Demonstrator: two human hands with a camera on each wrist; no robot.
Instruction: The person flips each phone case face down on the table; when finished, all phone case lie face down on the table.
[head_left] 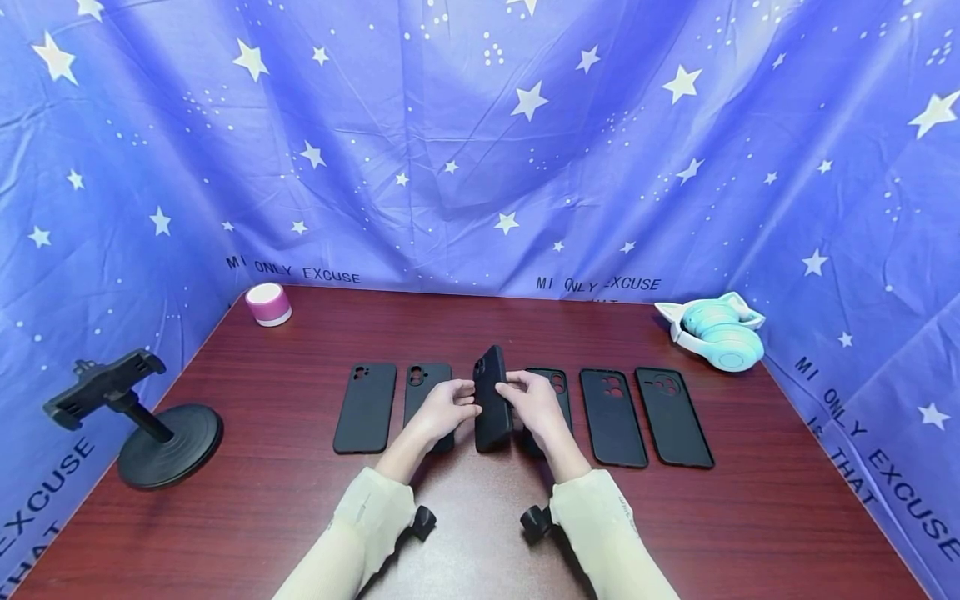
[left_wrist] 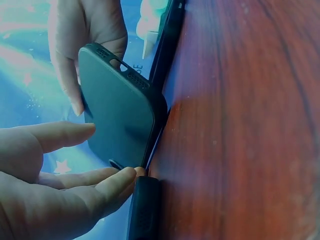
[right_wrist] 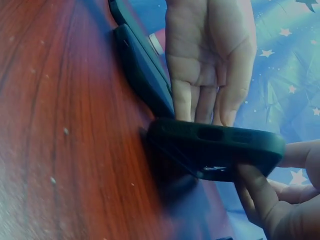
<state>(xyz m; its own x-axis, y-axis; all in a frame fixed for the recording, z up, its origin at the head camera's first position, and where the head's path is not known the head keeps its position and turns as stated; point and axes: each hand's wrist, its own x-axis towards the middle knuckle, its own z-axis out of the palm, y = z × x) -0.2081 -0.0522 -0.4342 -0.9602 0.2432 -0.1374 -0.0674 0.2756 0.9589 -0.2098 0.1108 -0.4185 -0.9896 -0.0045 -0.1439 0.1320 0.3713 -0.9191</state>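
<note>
A black phone case [head_left: 491,421] stands tilted on edge above the table between both hands, its camera cutout at the far end. In the left wrist view its smooth back and the end with a port opening show. My right hand [head_left: 536,402] pinches the case by one side; in the right wrist view the thumb [right_wrist: 247,172] lies on the inner side and fingers lie outside. My left hand [head_left: 441,408] is at the opposite side, its extended fingers [left_wrist: 112,186] touching the case's edge and its thumb close against the back.
Two black cases [head_left: 365,412] lie to the left, the second partly behind my left hand. Three more [head_left: 613,425] lie to the right, one partly covered by my right hand. A phone stand [head_left: 171,446], a pink-white cylinder [head_left: 270,306] and cat-ear headphones [head_left: 723,333] stand around them.
</note>
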